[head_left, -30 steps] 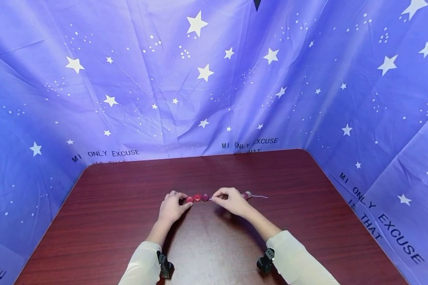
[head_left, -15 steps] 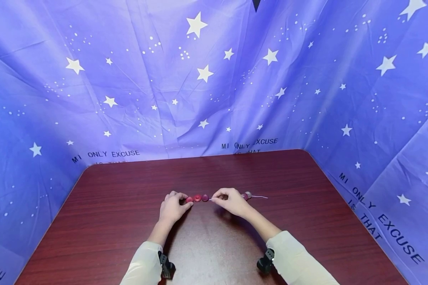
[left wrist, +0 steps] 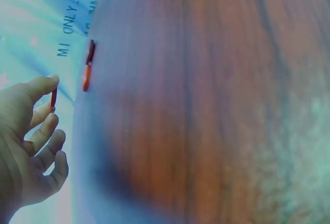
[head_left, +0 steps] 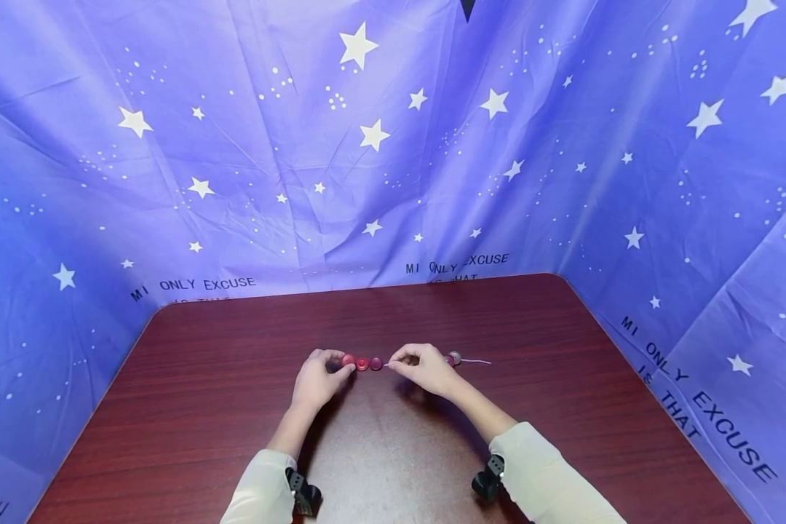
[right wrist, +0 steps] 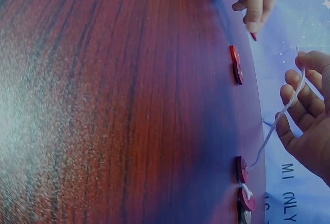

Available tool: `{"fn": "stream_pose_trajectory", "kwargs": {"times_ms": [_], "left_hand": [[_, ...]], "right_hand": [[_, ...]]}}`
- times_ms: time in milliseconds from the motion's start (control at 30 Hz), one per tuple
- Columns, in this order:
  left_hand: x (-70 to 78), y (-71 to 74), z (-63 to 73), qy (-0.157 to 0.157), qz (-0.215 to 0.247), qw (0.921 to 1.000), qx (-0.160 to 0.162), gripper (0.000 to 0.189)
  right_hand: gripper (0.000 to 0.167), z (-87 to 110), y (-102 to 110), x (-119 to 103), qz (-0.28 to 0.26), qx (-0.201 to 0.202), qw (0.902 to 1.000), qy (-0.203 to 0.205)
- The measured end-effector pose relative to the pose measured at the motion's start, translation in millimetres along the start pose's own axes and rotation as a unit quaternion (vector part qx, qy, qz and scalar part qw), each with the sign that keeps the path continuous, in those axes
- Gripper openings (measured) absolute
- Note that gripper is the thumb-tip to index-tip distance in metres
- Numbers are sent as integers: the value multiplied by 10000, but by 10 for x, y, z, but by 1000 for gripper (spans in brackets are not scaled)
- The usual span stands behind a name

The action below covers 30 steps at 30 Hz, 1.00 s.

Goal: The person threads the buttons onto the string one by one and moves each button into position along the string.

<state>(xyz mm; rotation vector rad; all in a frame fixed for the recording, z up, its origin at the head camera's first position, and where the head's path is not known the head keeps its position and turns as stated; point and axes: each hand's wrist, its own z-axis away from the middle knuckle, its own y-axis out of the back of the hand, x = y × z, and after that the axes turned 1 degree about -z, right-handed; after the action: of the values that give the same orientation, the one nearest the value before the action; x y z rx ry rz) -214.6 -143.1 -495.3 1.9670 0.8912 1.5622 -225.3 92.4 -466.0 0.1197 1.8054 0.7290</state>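
A small red button (head_left: 348, 360) is pinched between the thumb and forefinger of my left hand (head_left: 316, 378). In the left wrist view that button (left wrist: 53, 98) stands on edge, raised off the table. My right hand (head_left: 429, 370) pinches one end of a pale string (right wrist: 282, 111), and a thin point like a needle tip sticks out past the fingertips. The string runs down to several strung buttons (right wrist: 247, 199), dark red and grey, on the table. Between my hands lie another red button (head_left: 362, 364) and a purple one (head_left: 376, 363), side by side.
The dark red wood-grain table (head_left: 393, 444) has rounded far corners. Blue-purple cloth (head_left: 340, 167) with white stars hangs behind it and along both sides. The string's free tail (head_left: 478, 362) lies on the table right of the strung buttons.
My left hand has lifted its red button from the table; before, it lay at the left end of the row. My right hand has hardly moved.
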Motion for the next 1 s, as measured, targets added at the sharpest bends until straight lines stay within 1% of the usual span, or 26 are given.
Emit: {"fn": "stream_pose_trajectory", "kwargs": {"times_ms": [100, 200, 333, 500, 667, 833, 900, 1000], "left_hand": [[38, 13, -9, 2, 459, 9989, 39, 26], [71, 21, -13, 63, 836, 9965, 10, 26], [123, 32, -9, 175, 1285, 9915, -110, 27], [164, 20, 10, 141, 1754, 9838, -332, 26], [182, -25, 42, -18, 2085, 9762, -601, 24], [200, -75, 65, -134, 2288, 9704, -755, 22], [214, -95, 71, -164, 2328, 9689, -818, 22], [358, -18, 119, -254, 2400, 9658, -947, 25]], "right_hand": [[10, -2, 5, 1, 17, 16, 10000, 2], [11, -7, 7, 4, 40, 14, 10000, 38], [11, -11, 13, -7, 56, 25, 10000, 51], [10, -15, 17, -13, 91, 41, 9999, 27], [11, -21, 12, -9, 49, 31, 10000, 60], [13, -22, -3, -19, -32, 57, 9999, 76], [13, -7, 6, -91, -42, 24, 10000, 26], [12, 37, 45, -254, -101, -42, 9999, 5]]}}
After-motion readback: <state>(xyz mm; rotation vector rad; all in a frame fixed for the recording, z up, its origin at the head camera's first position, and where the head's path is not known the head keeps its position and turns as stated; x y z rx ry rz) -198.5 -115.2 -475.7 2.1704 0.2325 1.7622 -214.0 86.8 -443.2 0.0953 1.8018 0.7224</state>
